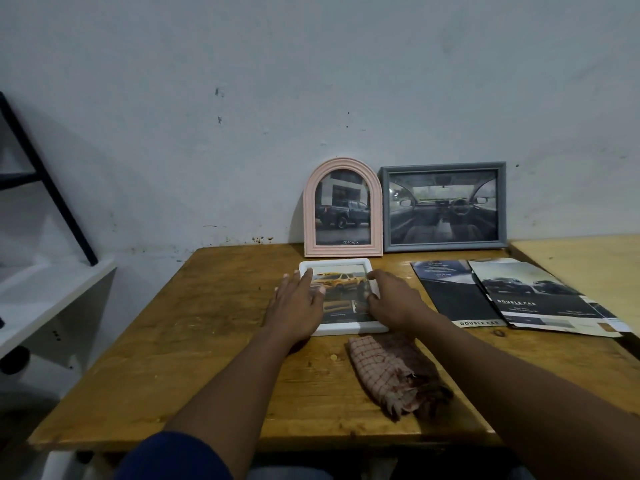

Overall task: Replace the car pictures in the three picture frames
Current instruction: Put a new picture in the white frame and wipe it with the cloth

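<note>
Pressing the left hand flat-fingered on the white frame lying on the bench; gripping its right edge with curled right hand.

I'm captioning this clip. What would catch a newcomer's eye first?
A white frame with a yellow car lies flat mid-table, the left hand flat on it, the right hand gripping its right edge. Behind it, a pink arched frame and a grey frame lean upright against the wall.

At the back of the table, against the wall — arched frame left, wide frame right. Before them lies a flat frame; cloth nearer, brochures to the right.
</note>
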